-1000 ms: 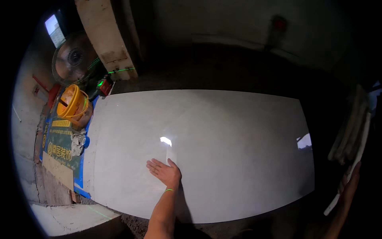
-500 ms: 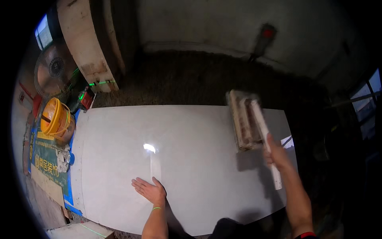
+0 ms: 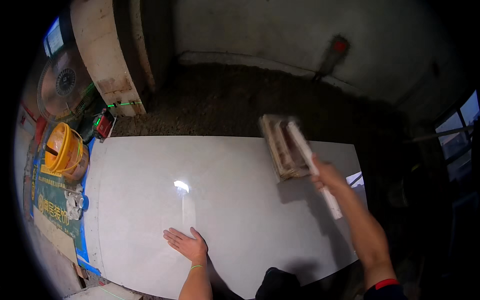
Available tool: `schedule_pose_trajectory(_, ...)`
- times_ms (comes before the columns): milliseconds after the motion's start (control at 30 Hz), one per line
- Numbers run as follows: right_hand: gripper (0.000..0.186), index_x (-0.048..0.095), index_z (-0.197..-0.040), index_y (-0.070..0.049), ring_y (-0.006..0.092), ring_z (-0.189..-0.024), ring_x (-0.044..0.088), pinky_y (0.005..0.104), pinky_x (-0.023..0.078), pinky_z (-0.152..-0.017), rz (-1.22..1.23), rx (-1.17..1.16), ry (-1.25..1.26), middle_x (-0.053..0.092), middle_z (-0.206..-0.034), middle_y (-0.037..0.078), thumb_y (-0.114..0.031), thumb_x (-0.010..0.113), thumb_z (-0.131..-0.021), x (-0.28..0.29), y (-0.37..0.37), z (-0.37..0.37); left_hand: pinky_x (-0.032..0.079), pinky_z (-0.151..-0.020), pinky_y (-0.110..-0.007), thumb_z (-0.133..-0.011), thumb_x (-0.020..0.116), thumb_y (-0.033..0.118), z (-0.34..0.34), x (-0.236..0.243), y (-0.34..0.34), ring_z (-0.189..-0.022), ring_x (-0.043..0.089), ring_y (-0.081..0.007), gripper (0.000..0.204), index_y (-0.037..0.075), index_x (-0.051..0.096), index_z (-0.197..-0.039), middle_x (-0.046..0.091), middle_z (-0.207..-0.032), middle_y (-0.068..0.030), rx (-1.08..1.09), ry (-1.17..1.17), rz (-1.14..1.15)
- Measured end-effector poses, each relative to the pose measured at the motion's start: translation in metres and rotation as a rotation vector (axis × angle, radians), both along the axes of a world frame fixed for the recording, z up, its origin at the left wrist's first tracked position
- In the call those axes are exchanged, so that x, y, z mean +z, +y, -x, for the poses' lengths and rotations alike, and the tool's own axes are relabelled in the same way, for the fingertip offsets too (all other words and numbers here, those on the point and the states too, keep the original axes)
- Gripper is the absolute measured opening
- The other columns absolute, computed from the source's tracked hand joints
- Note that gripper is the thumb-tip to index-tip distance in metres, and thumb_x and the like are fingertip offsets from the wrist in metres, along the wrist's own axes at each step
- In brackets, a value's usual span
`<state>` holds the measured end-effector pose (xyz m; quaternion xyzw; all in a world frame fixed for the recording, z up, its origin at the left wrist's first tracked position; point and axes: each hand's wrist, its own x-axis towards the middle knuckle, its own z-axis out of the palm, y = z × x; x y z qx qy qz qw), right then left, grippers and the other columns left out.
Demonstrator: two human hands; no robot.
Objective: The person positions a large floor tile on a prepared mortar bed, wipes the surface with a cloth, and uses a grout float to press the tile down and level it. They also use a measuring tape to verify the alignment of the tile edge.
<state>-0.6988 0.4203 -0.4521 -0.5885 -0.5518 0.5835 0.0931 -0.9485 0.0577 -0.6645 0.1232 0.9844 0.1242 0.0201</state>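
A large, glossy pale tile (image 3: 145, 210) lies flat in front of me. My left hand (image 3: 187, 245) rests palm down on its near part, fingers stretched out, holding nothing. My right hand (image 3: 330, 177) is wrapped round the pale, straight handle of a tamping mallet (image 3: 287, 150). The mallet's broad, worn, rectangular head is over the far right part of the tile, its upper end reaching past the far edge. Its shadow falls on the tile beside it, so the head seems raised; the blur hides any exact gap.
Dark, rough mortar (image 3: 220, 100) borders the tile's far edge. At the left stand a yellow bucket (image 3: 62, 150), a red laser level (image 3: 103, 124) throwing green lines, and a fan (image 3: 65, 82). A white-and-blue item (image 3: 77, 204) lies on green sheeting (image 3: 50, 197). A pillar (image 3: 102, 55) rises behind.
The mallet and my right hand have moved left and slightly upward in the view. My left hand stays flat on the tile. The whole view has shifted slightly.
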Motion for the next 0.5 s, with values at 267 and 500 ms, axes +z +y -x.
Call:
schedule_pose_trajectory(267, 0.059, 0.048, -0.096, -0.002, 0.0235, -0.072, 0.049, 0.0345, 0.039, -0.062, -0.874, -0.249, -0.352, 0.048, -0.081, 0.008, -0.058, 0.032, -0.103, -0.041, -0.086, -0.034, 0.003, -0.123, -0.047, -0.097, 0.045, 0.041, -0.001, -0.006, -0.002, -0.151, -0.001, -0.0390, 0.084, -0.010, 0.007, -0.152, 0.001, -0.162, -0.0271, -0.006, 0.025, 0.028)
schedule_pose_trajectory(500, 0.056, 0.053, -0.089, -0.004, 0.0117, -0.051, 0.046, 0.0300, 0.040, -0.047, 0.096, -0.087, -0.035, 0.049, -0.065, 0.003, -0.058, 0.043, -0.100, -0.032, 0.028, -0.022, 0.007, -0.122, -0.048, -0.100, 0.039, 0.045, 0.004, -0.002, -0.003, -0.152, 0.003, -0.0365, 0.080, -0.008, 0.010, -0.153, 0.007, -0.162, -0.0241, 0.018, -0.038, 0.189)
